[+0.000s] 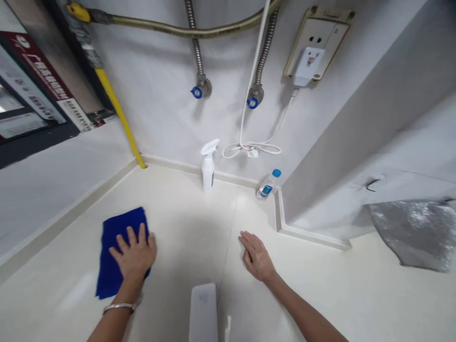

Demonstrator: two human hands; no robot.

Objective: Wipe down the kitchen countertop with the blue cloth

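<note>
Under my left hand lies a blue cloth, flat on the cream countertop. The fingers are spread over it and the palm presses down on its right side. My right hand rests on the countertop right of a thin seam, fingers stretched out and close together, with nothing in it. Beyond the hands, a white spray bottle stands upright near the back wall. To its right is a clear plastic bottle with a blue cap.
A white, rounded object juts in at the bottom middle. A wall socket holds a white plug, and its cord hangs in a tied loop. Blue-handled valves and a yellow pipe line the wall. Silvery sheeting lies at right.
</note>
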